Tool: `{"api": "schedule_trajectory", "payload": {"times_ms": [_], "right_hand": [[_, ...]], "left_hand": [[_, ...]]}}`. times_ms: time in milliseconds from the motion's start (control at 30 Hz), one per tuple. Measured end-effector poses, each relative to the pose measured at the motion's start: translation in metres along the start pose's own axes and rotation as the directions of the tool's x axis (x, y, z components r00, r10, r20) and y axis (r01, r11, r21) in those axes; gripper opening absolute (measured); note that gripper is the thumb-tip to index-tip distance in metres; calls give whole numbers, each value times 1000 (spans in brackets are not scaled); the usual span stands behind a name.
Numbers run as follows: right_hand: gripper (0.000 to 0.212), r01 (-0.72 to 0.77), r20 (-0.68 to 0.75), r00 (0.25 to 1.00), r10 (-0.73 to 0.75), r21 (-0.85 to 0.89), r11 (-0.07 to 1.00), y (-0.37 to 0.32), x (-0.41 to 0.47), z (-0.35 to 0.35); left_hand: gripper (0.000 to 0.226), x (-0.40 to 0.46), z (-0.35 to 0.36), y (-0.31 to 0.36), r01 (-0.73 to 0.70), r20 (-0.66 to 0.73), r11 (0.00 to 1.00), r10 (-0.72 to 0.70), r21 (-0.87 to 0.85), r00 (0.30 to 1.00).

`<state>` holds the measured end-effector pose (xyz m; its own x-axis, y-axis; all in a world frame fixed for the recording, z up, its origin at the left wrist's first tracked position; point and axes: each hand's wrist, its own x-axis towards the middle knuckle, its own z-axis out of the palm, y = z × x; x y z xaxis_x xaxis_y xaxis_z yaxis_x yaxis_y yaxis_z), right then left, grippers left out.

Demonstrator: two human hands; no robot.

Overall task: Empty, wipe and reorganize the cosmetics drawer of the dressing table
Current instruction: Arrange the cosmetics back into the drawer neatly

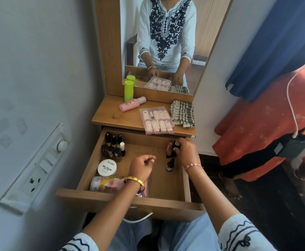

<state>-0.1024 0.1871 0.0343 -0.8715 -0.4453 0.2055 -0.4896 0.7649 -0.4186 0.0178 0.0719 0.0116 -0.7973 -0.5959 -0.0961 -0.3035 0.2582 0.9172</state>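
Two hands in the open wooden drawer (173,180): your right hand (185,152) pinches a small dark bottle (171,147) at far right, your left hand (141,164) hangs loosely curled, empty. Looks like reorganizing. Next: seat it upright beside the dropper bottle (169,164).

sleeves (242,232) – white, dark embroidery | left wrist – gold bangle (136,182) | right wrist – red-white thread band (193,166)

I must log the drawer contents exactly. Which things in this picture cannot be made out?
All in the head view:
- Small bottles: right hand covers them; count unclear.
- Pink pouch: left wrist crosses it; label unreadable.
- Nail polish cluster: labels too small.
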Motion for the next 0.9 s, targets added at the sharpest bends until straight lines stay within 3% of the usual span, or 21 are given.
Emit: {"api": "schedule_trajectory", "payload": {"times_ms": [300, 400, 533, 667, 900], "right_hand": [[16, 77, -164, 985, -52, 147, 986, -24, -2, -8], [12, -30, -219, 970, 104, 316, 948, -36, 10, -14], [31, -275, -92, 929, 358, 472, 837, -47, 31, -17], [45, -361, 7, 919, 395, 419, 833, -49, 49, -11], [37, -377, 43, 915, 400, 442, 814, -52, 59, -5]], "left_hand": [[17, 2, -1, 1, 18, -36, 996, -21, -88, 999], [17, 7, -2, 5, 34, -59, 987, -43, -158, 997], [18, 21, -9, 12, 52, -135, 972, -85, -227, 987], [31, 40, -15, 28, 68, -183, 954, -126, -293, 975], [38, 67, -19, 58, 210, -2, 833, -245, -512, 969]]}}
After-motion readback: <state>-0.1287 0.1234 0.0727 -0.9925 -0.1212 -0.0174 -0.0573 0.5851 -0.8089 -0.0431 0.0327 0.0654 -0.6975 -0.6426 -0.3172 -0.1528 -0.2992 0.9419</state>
